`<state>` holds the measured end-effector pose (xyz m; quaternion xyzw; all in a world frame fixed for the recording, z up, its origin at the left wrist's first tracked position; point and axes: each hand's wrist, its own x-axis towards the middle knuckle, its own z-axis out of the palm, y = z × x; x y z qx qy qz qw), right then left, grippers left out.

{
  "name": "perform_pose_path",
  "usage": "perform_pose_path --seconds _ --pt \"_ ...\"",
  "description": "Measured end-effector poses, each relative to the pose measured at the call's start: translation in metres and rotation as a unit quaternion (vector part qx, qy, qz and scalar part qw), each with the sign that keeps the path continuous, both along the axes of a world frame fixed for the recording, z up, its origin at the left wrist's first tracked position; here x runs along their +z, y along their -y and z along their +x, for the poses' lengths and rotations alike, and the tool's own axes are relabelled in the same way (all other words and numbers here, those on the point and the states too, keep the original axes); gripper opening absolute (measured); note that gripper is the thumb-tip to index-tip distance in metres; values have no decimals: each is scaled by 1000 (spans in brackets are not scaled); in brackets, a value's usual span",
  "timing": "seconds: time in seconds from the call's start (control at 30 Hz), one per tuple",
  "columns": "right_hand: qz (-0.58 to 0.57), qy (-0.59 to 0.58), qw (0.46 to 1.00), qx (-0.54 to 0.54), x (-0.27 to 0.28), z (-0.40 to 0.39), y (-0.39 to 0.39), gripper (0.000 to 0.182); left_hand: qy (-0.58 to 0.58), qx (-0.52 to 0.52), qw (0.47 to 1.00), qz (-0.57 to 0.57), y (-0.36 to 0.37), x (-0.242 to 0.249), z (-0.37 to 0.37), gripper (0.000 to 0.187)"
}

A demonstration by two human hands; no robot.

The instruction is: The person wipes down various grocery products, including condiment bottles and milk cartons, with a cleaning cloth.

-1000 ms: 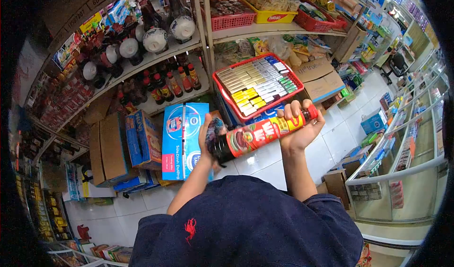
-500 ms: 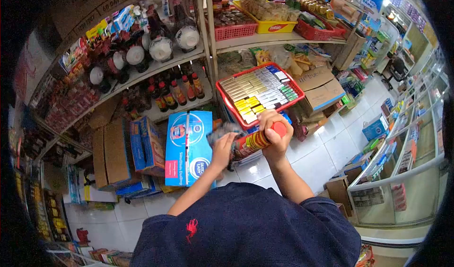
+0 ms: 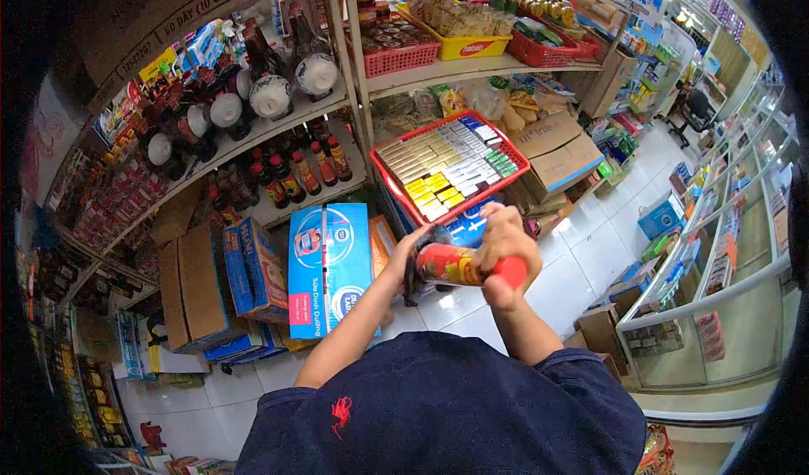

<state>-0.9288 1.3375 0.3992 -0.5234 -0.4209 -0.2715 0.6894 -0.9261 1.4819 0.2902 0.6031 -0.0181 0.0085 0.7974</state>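
A red bottle (image 3: 447,264) with a yellow-marked label and a red cap lies tilted across the space before my chest, cap toward the right. My right hand (image 3: 506,256) is wrapped round it near the cap. Against the bottle's other end is a dark, crumpled cloth or bag (image 3: 419,260), blurred, and my left hand (image 3: 403,256) presses on it, its fingers partly hidden. Just beyond the hands is a red basket (image 3: 524,168) filled with rows of small gold, yellow, white and green packs.
A blue carton (image 3: 329,264) stands left of my hands, with brown boxes (image 3: 202,281) farther left. Shelves of bottles (image 3: 303,172) rise behind them. An opened cardboard box (image 3: 556,151) sits beyond the basket. Glass display cases (image 3: 716,340) line the right side.
The bottle and my right hand have shifted slightly right and down, and the bottle has turned closer to level. My left hand stays at the dark cloth or bag. The whole view has shifted a little.
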Motion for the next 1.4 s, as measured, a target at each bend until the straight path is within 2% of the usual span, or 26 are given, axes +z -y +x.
perform_pose_path --seconds 0.03,0.07,0.17,0.23,0.27,0.33,0.43,0.53,0.6,0.63,0.67,0.7,0.73,0.8,0.87,0.93,0.97,1.0,1.07,1.1,1.13,1.2,1.27,1.33,1.37,1.4 --pt "-34 51 998 2 1 -3 -3 24 -223 -80 927 -290 1 5 3 32" --pt "-69 100 993 3 1 -6 -5 25 -189 -119 925 -309 1 -10 12 28" --pt "-69 138 988 8 -14 -5 -11 24 -214 -64 932 -286 4 -23 14 29" --pt "-91 148 985 -15 -20 -7 -8 23 -171 46 977 -123 1 -20 9 29" --pt "-94 148 984 -34 -22 -9 -8 22 -171 47 976 -124 1 -22 8 29" --pt "-97 145 983 -52 -21 -11 -8 21 -101 118 982 107 1 -33 9 44" --pt "-36 68 997 -18 -19 -6 -4 16 -96 123 985 79 -2 -57 13 49" --pt "48 -137 988 60 -21 2 1 9 -58 145 985 68 -19 -52 11 43" --pt "28 -188 981 46 -24 3 0 9 17 268 963 23 -17 -49 22 36" --pt "23 -231 972 39 -29 4 -2 10 18 269 963 23 -18 -43 19 36" --pt "17 -274 961 32 -35 5 -4 12 65 216 951 212 -19 -27 12 31" --pt "22 -275 961 28 -39 6 -7 13 110 154 900 392 -19 -11 5 29" --pt "22 -276 960 28 -40 5 -10 13 146 185 863 447 -12 7 -7 23" --pt "27 -284 958 -12 -40 5 -16 14 70 52 955 283 -10 13 -17 20" --pt "32 -283 958 -38 -39 6 -22 14 60 2 968 245 -7 27 -30 22" --pt "48 -295 950 -90 -31 5 -28 13 27 -23 999 30 -6 32 -38 33" --pt "73 -302 947 -78 -29 6 -31 12 107 -16 980 165 -6 18 -33 43" --pt "75 -302 947 -78 -32 9 -34 12 107 -17 980 166 -6 7 -35 43" --pt "39 -309 947 -73 -33 15 -40 15 45 51 922 382 2 22 -45 55" --pt "48 -327 944 21 -31 16 -40 22 37 48 925 375 0 20 -42 63" --pt "-6 -243 968 63 -30 24 -33 38 37 48 925 376 -2 21 -41 63" --pt "-71 -193 977 50 -40 38 -25 53 45 32 995 86 -7 28 -42 62" --pt "-212 -262 932 136 -61 33 -5 64 20 31 998 49 -20 39 -41 56" --pt "-206 -307 907 203 -80 6 -11 68 28 54 998 -18 -26 39 -35 57" --pt "-168 -328 914 172 -87 -9 -21 67 67 63 995 -47 -24 42 -33 55" --pt "-74 -357 924 111 -88 -18 -30 52 63 66 995 -50 -20 43 -30 55"
